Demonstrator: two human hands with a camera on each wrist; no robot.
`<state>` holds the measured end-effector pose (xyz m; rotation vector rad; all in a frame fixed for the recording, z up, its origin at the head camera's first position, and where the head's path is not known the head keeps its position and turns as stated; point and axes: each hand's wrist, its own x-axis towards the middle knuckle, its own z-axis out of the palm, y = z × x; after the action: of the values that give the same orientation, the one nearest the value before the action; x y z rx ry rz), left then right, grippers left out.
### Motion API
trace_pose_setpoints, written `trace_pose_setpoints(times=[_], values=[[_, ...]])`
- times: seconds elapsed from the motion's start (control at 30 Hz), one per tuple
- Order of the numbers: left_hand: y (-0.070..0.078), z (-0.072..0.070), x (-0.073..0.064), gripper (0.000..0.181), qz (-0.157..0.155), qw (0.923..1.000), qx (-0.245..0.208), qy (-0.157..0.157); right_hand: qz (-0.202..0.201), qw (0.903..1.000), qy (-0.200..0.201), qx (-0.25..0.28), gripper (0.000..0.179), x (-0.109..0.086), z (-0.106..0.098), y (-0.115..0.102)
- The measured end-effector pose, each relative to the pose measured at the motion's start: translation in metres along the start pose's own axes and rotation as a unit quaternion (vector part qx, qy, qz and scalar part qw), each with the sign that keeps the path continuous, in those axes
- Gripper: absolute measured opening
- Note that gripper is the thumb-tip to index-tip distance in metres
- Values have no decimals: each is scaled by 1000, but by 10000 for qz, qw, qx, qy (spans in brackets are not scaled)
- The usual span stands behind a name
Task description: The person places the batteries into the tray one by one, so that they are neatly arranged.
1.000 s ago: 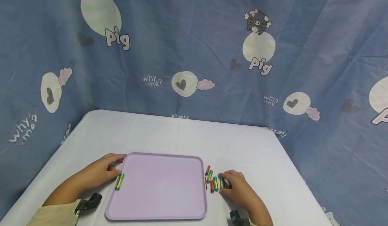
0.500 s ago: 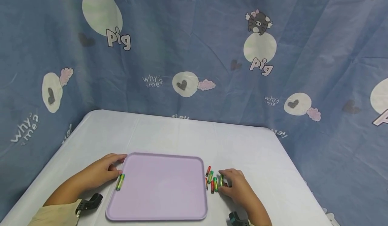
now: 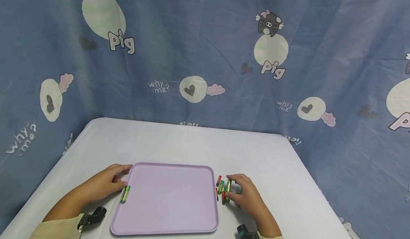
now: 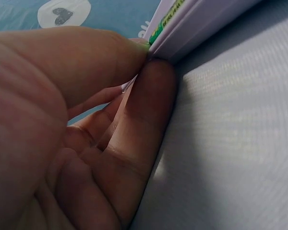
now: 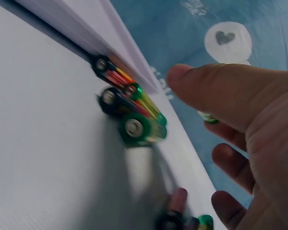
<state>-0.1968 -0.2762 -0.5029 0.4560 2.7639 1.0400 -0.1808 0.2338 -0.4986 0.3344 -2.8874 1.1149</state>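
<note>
Left hand (image 3: 97, 185): mine is partly curled, thumb and fingers holding the left edge of the lilac tray (image 3: 169, 199). The left wrist view adds what the head view hides: a finger below my thumb, against the tray's outer wall.
Lone green battery (image 3: 125, 195): along the inside of the tray's left rim, its upper end by my thumb; from the left wrist I see just a green strip.
Right hand (image 3: 247, 194): my thumb and forefinger stand moderately apart, pinching the held green battery (image 3: 229, 185) end to end, near the tray's right side. In the right wrist view my thumb covers nearly all of it.
Loose batteries (image 3: 221, 187): red and green, on the white desk (image 3: 256, 153) just right of the tray. The right wrist view, somewhat blurred, shows their flat ends.
Under my right palm: that same view catches a dark-and-pink battery (image 5: 176, 203) and a green battery end (image 5: 206, 221); I cannot match either overhead.
Backdrop: blue printed cloth (image 3: 198, 39), whole patterns visible mainly from the head.
</note>
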Motion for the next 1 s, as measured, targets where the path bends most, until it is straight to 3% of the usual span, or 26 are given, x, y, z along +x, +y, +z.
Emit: trace_pose_setpoints(times=[0.2, 0.57, 1.0], values=[[-1, 1, 0, 67, -13, 10000, -28, 26, -297, 9994, -8, 150, 55, 3, 10, -7], [-1, -1, -1, 68, -26, 9999, -117, -8, -750, 9963, -399, 149, 60, 9, 28, -32], [-4, 1, 0, 68, -103, 9997, -216, -24, -1258, 9907, -510, -99, 56, 24, 48, -58]])
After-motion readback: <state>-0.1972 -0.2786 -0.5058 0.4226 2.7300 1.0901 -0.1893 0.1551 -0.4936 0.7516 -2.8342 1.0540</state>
